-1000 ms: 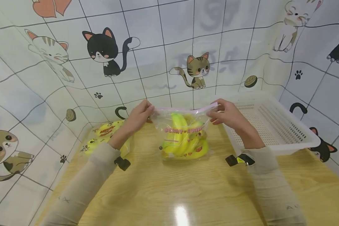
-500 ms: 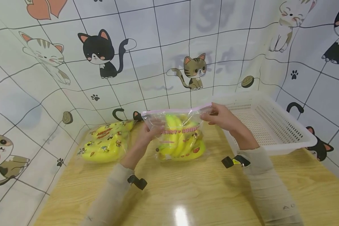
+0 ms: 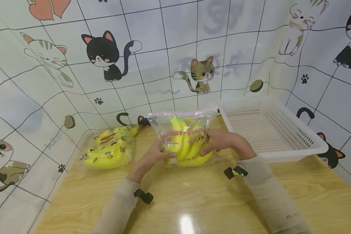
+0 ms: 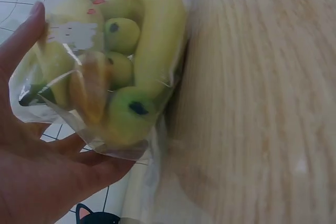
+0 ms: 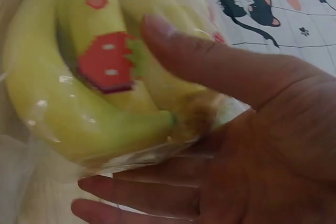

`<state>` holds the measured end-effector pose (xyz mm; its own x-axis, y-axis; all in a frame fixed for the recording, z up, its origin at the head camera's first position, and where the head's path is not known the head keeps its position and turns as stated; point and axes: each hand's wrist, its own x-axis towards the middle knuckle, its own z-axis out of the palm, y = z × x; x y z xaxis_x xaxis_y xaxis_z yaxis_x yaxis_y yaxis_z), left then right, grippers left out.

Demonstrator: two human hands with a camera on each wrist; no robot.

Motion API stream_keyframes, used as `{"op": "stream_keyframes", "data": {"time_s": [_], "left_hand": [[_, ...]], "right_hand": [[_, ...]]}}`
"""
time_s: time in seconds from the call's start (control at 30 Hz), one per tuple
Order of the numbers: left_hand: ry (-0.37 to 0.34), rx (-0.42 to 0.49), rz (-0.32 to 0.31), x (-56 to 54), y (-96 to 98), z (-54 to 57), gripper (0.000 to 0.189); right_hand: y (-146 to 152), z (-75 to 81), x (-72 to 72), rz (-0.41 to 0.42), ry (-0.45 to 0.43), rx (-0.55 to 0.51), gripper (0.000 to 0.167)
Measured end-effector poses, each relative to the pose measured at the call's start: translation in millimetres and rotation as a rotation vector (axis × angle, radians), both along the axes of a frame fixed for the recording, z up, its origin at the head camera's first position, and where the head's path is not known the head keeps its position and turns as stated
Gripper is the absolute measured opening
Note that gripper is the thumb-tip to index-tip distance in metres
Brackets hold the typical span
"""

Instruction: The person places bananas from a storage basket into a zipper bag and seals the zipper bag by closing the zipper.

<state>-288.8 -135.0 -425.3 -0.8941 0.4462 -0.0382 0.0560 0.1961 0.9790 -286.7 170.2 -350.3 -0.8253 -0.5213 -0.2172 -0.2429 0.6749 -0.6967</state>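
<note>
A clear zip bag (image 3: 170, 125) with pink lettering stands upright on the table, with yellow bananas (image 3: 179, 143) inside. My left hand (image 3: 155, 154) grips its left side, thumb in front and the other fingers behind. From the right, my right hand (image 3: 223, 141) holds the bag the same way, thumb across its front. In the left wrist view the bananas' dark-tipped ends (image 4: 122, 35) face my left palm. A red strawberry print (image 5: 107, 61) shows on the bag in the right wrist view, below my right thumb (image 5: 194, 59).
Left of the hands lies a second clear bag of yellow fruit (image 3: 106, 157), printed with small figures. A white slotted basket (image 3: 292, 155) stands at the right, close to the wall. Cat-patterned sheeting (image 3: 152, 55) rises behind the wooden table (image 3: 190, 195).
Both hands let go of the bag's pink top edge and moved down to its sides, the left first and then the right. The bag shifted slightly left in the view.
</note>
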Motion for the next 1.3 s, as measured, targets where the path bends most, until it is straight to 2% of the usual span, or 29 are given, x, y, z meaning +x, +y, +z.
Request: {"op": "stream_keyframes", "data": {"time_s": [0.07,0.13,0.2,0.3,0.4,0.47,0.53,0.63,0.73,0.87,0.93,1.1,1.17,1.3], "left_hand": [[0.012,-0.002,-0.002,0.5,-0.2,-2.6,0.104],[0.023,-0.014,0.013,0.9,0.1,-3.8,0.102],[0.031,-0.029,0.035,0.5,0.9,-4.4,0.1],[0.015,-0.055,0.102,0.5,-0.1,-3.8,0.103],[-0.024,-0.037,0.165,-1.1,-2.0,-2.5,0.098],[-0.074,-0.006,0.193,-2.5,-5.0,-2.5,0.09],[-0.118,0.003,0.217,-4.2,-8.5,-2.9,0.086],[-0.183,-0.009,0.261,-7.2,-14.7,-3.7,0.093],[-0.213,-0.032,0.307,-11.0,-18.8,-3.5,0.097],[-0.229,-0.011,0.334,-14.7,-21.1,-0.2,0.079],[-0.226,-0.004,0.346,-15.1,-22.3,2.3,0.076],[-0.229,0.0,0.39,-13.9,-27.6,2.6,0.094],[-0.247,0.047,0.383,-13.8,-31.7,-1.1,0.098],[-0.302,0.187,0.345,-15.2,-40.4,-7.8,0.093]], "right_hand": [[-4.2,-7.2,-2.2,-0.009,0.011,0.007,0.098],[-7.8,-14.1,-5.1,-0.027,0.059,-0.006,0.112],[-11.3,-20.5,-8.1,-0.048,0.119,-0.019,0.116],[-16.3,-28.0,-12.3,-0.107,0.136,-0.089,0.111],[-20.7,-33.6,-15.1,-0.173,0.066,-0.186,0.107],[-23.2,-37.0,-16.1,-0.201,0.023,-0.24,0.106],[-25.6,-39.6,-16.1,-0.21,0.001,-0.274,0.105],[-29.0,-43.3,-15.9,-0.19,-0.006,-0.321,0.1],[-32.0,-45.3,-15.7,-0.169,0.001,-0.334,0.094],[-34.6,-43.1,-14.8,-0.164,0.016,-0.308,0.09],[-35.6,-42.3,-15.5,-0.157,0.024,-0.302,0.09],[-40.6,-48.3,-17.5,-0.142,0.027,-0.311,0.087],[-44.1,-53.6,-16.5,-0.144,0.022,-0.302,0.086],[-48.3,-60.3,-13.2,-0.123,-0.008,-0.279,0.086]]}}
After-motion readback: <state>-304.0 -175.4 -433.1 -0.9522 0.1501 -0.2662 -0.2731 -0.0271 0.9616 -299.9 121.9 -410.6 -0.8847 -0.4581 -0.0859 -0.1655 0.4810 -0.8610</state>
